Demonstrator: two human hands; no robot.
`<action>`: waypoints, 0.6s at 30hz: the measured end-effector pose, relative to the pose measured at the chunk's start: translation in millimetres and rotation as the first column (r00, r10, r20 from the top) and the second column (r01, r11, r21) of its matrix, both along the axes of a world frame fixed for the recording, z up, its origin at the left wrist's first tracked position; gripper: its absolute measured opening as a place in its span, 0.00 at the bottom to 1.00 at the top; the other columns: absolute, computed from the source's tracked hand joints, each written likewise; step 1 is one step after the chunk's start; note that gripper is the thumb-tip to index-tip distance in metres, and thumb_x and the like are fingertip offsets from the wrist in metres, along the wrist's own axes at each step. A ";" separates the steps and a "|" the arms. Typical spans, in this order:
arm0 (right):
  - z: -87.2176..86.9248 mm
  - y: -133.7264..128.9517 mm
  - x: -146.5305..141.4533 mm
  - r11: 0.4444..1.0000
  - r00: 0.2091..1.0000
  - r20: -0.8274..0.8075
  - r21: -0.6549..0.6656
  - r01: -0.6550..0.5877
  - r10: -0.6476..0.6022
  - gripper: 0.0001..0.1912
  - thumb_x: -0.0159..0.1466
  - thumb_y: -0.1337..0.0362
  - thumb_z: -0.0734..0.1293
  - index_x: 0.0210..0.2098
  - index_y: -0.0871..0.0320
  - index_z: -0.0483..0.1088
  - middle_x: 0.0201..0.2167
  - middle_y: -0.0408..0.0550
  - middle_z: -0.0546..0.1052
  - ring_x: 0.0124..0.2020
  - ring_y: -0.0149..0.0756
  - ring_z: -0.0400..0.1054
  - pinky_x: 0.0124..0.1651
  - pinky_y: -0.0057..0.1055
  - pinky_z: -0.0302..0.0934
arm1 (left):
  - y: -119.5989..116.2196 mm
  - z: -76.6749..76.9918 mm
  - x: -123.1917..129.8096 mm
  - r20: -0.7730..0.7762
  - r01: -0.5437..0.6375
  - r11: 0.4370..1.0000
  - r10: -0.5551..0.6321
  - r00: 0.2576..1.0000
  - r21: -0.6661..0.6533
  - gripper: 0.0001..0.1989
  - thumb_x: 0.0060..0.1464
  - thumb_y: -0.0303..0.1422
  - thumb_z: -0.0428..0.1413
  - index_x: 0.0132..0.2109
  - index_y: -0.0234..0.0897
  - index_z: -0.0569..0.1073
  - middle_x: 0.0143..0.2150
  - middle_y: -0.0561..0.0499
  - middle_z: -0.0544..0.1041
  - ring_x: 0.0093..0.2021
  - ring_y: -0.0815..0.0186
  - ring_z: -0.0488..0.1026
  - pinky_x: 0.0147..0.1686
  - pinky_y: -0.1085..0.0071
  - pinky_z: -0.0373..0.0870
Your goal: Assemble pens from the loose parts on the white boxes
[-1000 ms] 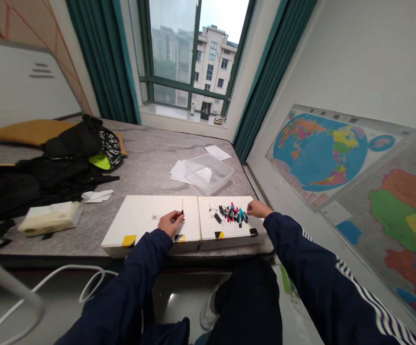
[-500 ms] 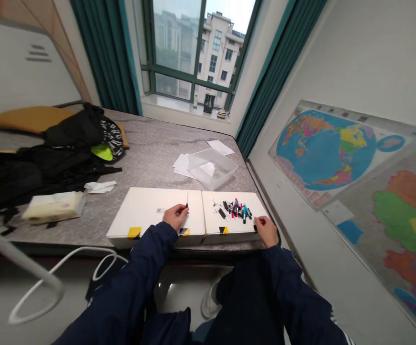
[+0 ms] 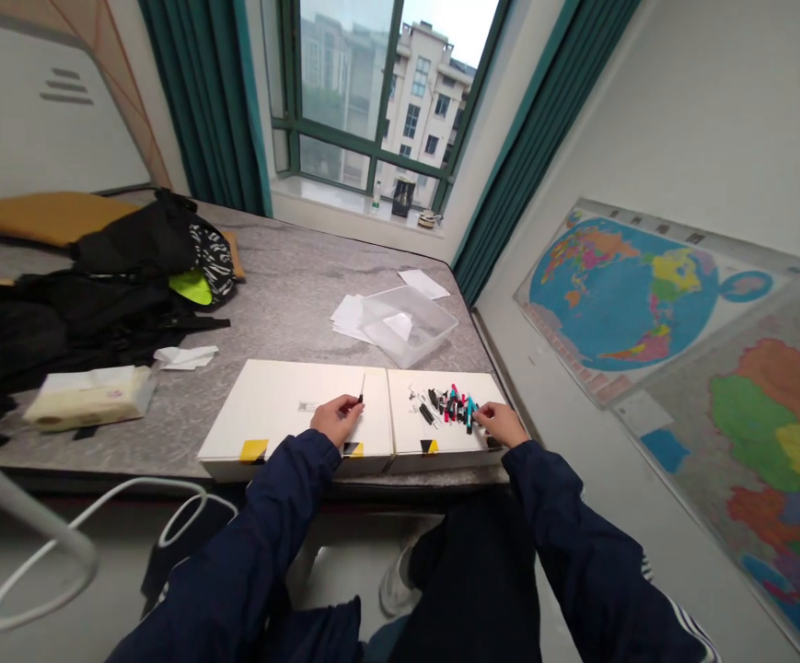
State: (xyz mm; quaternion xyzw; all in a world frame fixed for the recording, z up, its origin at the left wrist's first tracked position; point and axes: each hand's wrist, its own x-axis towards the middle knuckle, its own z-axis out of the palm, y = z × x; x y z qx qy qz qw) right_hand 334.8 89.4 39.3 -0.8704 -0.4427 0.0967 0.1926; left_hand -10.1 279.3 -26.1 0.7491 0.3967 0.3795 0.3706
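Observation:
Over the left white box [image 3: 275, 405], my left hand [image 3: 337, 421] pinches a thin pen part [image 3: 362, 388] with a dark lower end, its slim tip pointing up. On the right white box [image 3: 406, 444] lies a pile of small pen parts [image 3: 451, 406], black, red, teal and clear. My right hand [image 3: 502, 424] is at the right edge of the pile, thumb and fingers closed beside a teal piece [image 3: 469, 414]. Whether the fingertips hold anything is too small to make out.
A clear plastic bin [image 3: 410, 345] and white papers [image 3: 350, 316] lie behind the boxes. At the left are a tissue pack [image 3: 88, 398], a crumpled tissue [image 3: 185, 358] and black bags [image 3: 110, 318]. A wall with maps [image 3: 620, 285] stands at the right.
My right hand has moved left from the box's right edge to the pile of pen parts. My left hand still holds the thin part in nearly the same place.

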 end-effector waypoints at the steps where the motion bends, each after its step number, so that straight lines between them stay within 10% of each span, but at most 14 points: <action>1: 1.9 3.3 -2.8 1.000 1.000 -0.001 -0.026 0.009 -0.009 0.09 0.57 0.59 0.66 0.27 0.59 0.73 0.25 0.46 0.76 0.26 0.33 0.70 0.30 0.25 0.58 | 0.4 -0.4 -0.2 0.003 -0.002 1.000 0.002 1.000 -0.005 0.15 0.52 0.45 0.56 0.37 0.39 0.78 0.31 0.51 0.79 0.32 0.65 0.74 0.38 0.69 0.70; 9: 5.8 13.4 -24.9 0.975 0.983 -0.107 -0.181 0.128 -0.149 0.11 0.55 0.57 0.69 0.25 0.58 0.69 0.16 0.45 0.74 0.18 0.32 0.68 0.25 0.25 0.57 | 1.0 -0.1 -0.1 0.010 -0.021 1.000 0.021 1.000 -0.021 0.16 0.52 0.46 0.56 0.38 0.39 0.78 0.31 0.51 0.79 0.32 0.64 0.75 0.38 0.68 0.71; 18: -7.5 7.6 -23.7 0.979 0.975 -0.099 -0.054 0.196 -0.201 0.07 0.50 0.65 0.69 0.27 0.58 0.67 0.16 0.42 0.73 0.18 0.30 0.67 0.25 0.25 0.57 | -0.1 3.7 -0.9 0.030 0.003 0.999 -0.001 1.000 -0.044 0.15 0.53 0.45 0.54 0.37 0.39 0.78 0.33 0.50 0.80 0.34 0.63 0.75 0.40 0.67 0.72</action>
